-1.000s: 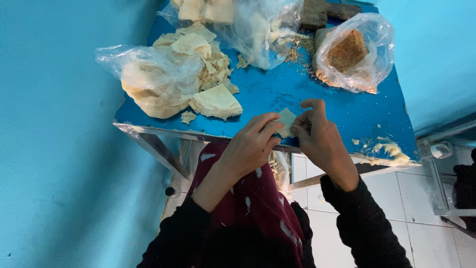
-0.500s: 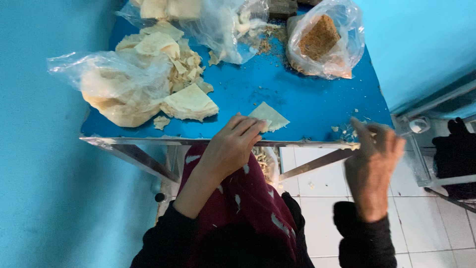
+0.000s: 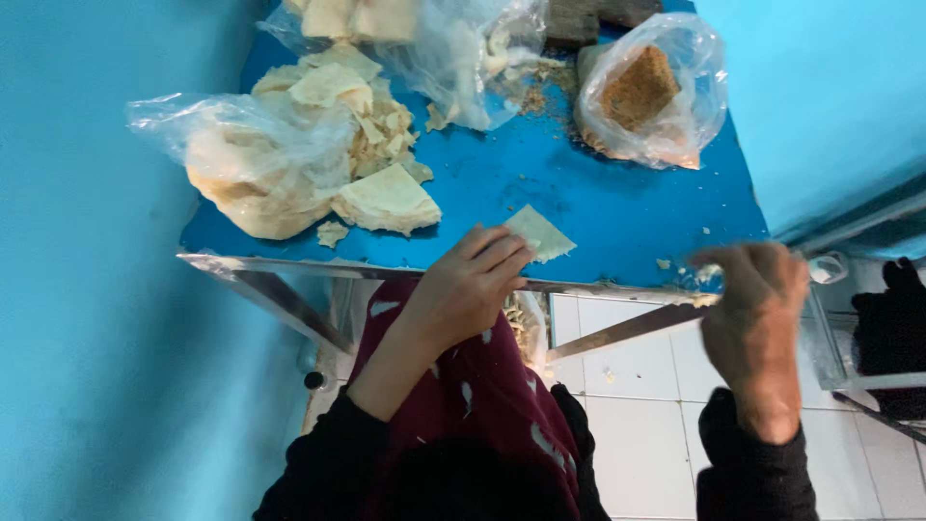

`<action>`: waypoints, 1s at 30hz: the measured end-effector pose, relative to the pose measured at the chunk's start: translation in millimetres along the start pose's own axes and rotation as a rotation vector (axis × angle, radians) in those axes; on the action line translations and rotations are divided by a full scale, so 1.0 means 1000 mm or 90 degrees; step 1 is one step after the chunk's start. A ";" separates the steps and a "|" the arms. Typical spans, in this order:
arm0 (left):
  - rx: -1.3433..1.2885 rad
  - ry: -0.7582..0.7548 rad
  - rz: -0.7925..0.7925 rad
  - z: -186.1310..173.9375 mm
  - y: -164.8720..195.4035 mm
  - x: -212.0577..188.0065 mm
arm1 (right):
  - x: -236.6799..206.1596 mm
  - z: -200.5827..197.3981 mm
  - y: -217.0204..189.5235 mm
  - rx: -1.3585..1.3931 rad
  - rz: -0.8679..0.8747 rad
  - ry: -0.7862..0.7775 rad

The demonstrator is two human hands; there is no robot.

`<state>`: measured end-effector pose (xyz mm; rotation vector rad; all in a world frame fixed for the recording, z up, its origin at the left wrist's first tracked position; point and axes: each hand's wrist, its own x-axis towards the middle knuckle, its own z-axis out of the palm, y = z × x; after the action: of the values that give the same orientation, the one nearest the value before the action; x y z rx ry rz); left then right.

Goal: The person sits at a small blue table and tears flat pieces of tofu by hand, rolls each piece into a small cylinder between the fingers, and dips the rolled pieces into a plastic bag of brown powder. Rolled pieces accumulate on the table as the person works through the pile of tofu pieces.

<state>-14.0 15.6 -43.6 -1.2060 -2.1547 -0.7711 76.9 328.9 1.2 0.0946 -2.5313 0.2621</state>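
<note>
Swinging out from the pale folded triangular dough sheet [image 3: 538, 233] it shared a second ago, the right hand [image 3: 755, 309] now hangs blurred at the blue metal table's [image 3: 617, 198] right corner, its grip unclear, while the left hand [image 3: 470, 283] pins that sheet near the front edge with flat, unclenched fingers.

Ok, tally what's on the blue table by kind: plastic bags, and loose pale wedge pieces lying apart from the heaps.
Plastic bags: 3 – left bag, middle bag, right bag
Loose pale wedges: 2 – large wedge, small wedge at the left hand
Total: 5
</note>
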 end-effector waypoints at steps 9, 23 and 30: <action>0.010 -0.027 -0.045 0.006 0.001 -0.001 | 0.085 0.063 -0.070 0.160 -0.262 -0.144; 0.023 0.003 -0.045 0.024 -0.007 -0.004 | 0.102 0.059 -0.067 -0.159 -0.392 -0.057; 0.037 0.015 -0.024 0.026 -0.004 -0.008 | 0.133 0.045 -0.019 0.067 -0.269 -0.055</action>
<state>-18.9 27.5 -67.4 -1.1248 -2.1714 -0.7285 -55.1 300.1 43.2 0.6847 -2.5060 0.2240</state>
